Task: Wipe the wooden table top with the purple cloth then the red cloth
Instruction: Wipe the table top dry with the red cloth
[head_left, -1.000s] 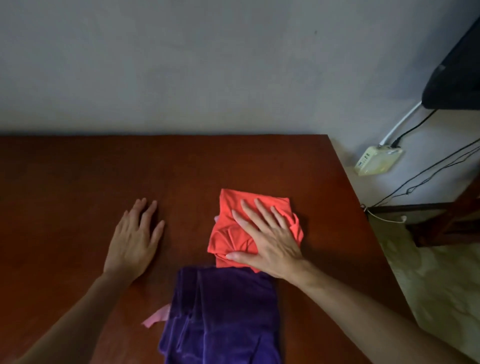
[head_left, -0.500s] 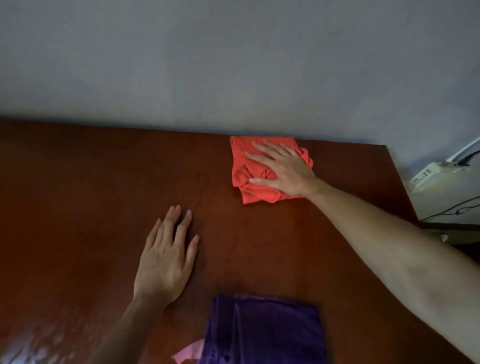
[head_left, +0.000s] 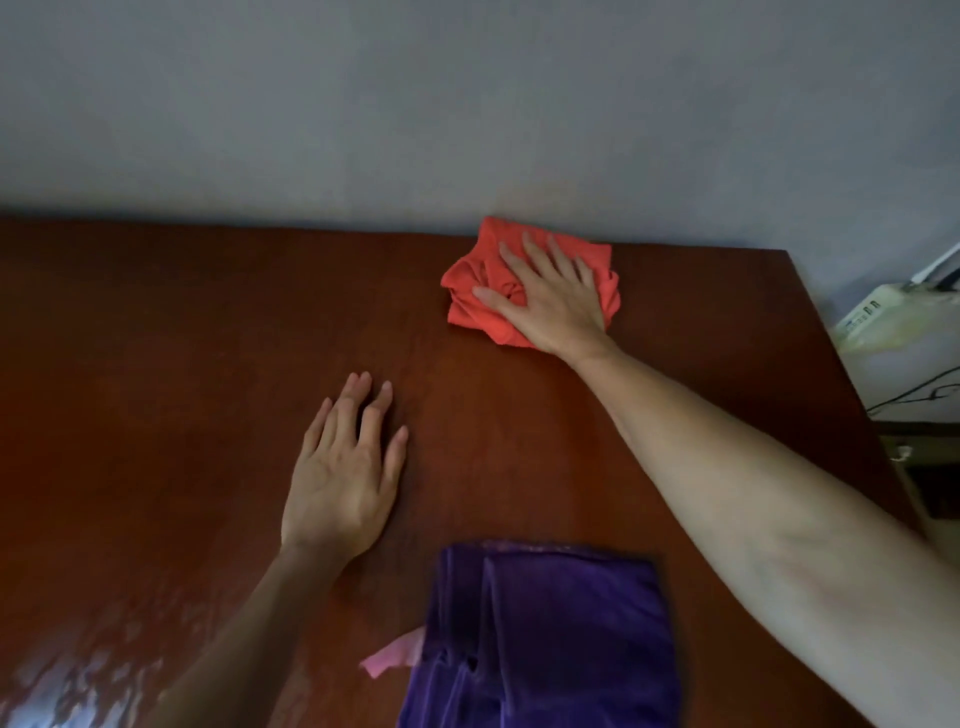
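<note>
At the upper centre of the frame, the right hand (head_left: 550, 301) lies flat on the red cloth (head_left: 478, 306), its fingers spread and fairly straight, the thumb stretched out to the left across the bunched folds; it presses the cloth down rather than clutching it. That cloth is crumpled into a rough bundle and sits at the far edge of the wooden table top (head_left: 156, 364), right up against the grey wall (head_left: 467, 104). The right forearm runs from the wrist down to the lower right corner of the frame. Left of centre, the left hand (head_left: 343, 478) rests palm down on the bare wood, fingers straight and close together, holding nothing, well apart from the red cloth. Just below and right of it, at the bottom edge of the frame, lies the purple cloth (head_left: 550, 639), folded, with a scrap of pink fabric (head_left: 395, 657) peeping out from its left side. Beyond the table's right edge, at the right of the frame, a pale power strip (head_left: 872, 322) lies with cables beside it.
</note>
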